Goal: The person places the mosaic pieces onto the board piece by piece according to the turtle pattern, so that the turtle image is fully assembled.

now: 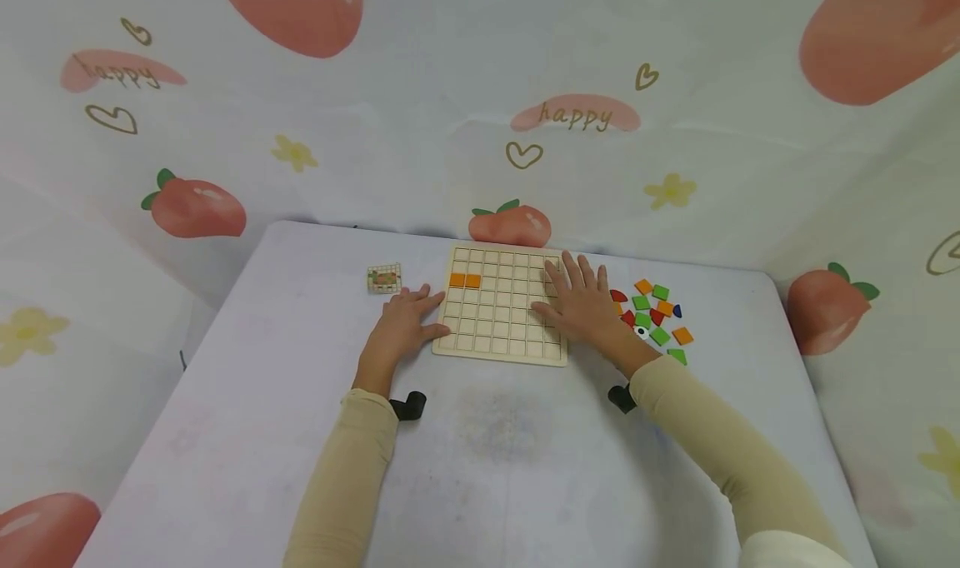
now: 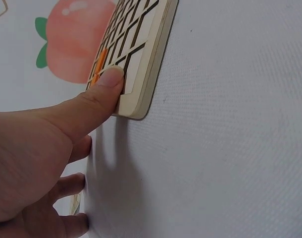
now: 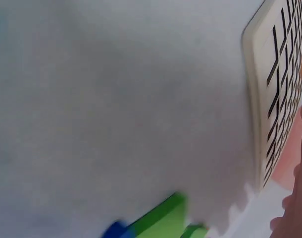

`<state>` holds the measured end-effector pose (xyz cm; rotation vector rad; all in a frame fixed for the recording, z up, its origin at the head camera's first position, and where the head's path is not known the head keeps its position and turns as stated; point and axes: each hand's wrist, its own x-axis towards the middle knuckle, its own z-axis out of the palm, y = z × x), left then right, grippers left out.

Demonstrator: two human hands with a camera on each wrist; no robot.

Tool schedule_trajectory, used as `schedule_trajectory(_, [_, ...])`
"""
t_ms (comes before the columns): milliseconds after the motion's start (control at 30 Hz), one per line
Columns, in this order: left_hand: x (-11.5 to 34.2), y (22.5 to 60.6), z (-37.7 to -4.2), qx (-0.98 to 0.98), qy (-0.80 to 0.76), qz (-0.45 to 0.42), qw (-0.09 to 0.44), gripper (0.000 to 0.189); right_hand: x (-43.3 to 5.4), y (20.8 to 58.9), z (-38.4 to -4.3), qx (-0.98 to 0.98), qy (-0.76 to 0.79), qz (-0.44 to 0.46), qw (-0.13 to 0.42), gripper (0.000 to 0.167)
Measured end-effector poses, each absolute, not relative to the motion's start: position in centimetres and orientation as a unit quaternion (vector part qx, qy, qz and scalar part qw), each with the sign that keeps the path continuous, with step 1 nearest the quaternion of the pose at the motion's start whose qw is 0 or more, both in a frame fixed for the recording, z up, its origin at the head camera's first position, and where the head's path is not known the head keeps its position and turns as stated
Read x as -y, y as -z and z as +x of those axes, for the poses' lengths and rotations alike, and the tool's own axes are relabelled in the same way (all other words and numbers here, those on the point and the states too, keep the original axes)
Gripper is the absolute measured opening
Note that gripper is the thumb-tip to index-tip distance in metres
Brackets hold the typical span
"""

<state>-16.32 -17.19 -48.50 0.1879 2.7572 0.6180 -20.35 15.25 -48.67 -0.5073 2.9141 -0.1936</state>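
A square wooden grid board [image 1: 502,311] lies on the table, with two orange square tiles [image 1: 472,281] side by side in its cells near the upper left. My left hand [image 1: 399,328] is at the board's left edge. In the left wrist view its thumb [image 2: 86,106] touches the board's rim near a corner, while the other fingers bend loosely toward the tabletop. Over the board's right side my right hand [image 1: 588,306] spreads its fingers and holds nothing visible; whether it touches the grid cannot be told.
To the right of the board lie loose coloured pieces [image 1: 659,336], green, orange, red and blue, partly behind the right wrist. A small patterned card [image 1: 384,278] sits left of the board. A fruit-print cloth [image 1: 420,118] rises behind the table.
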Motion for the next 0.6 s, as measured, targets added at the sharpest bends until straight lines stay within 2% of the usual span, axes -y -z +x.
schedule_trajectory(600, [16.9, 48.3, -16.1, -0.963, -0.209, 0.064, 0.157, 0.076, -21.4, 49.4, -19.4, -0.986, 0.078, -0.118, 0.090, 0.081])
